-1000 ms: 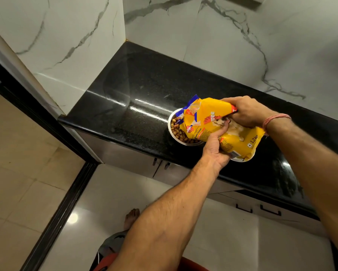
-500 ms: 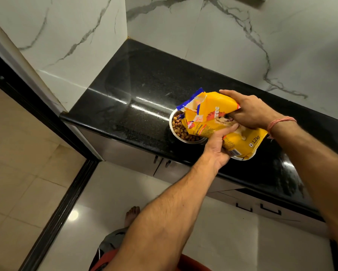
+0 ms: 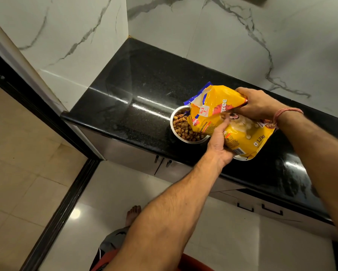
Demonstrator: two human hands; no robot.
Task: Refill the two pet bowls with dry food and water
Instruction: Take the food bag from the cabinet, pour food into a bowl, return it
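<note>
Glossy black counter (image 3: 140, 90) with a kibble-filled steel bowl (image 3: 181, 127) and, seemingly, 1 more bowl (image 3: 242, 158) beside it.

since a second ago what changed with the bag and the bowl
The yellow food bag has tipped a little further over the steel bowl, which shows more kibble. Left hand and right hand still grip the bag; the bowl stayed put on the black counter.

One yellow plastic pet-food bag (image 3: 226, 122) lying tilted at centre, two round steel bowls showing, one kibble-filled (image 3: 183, 128) at nine o'clock of it, one's rim (image 3: 242, 158) peeking at five o'clock, two hands (image 3: 220, 145) (image 3: 260, 103) gripping the bag
</note>
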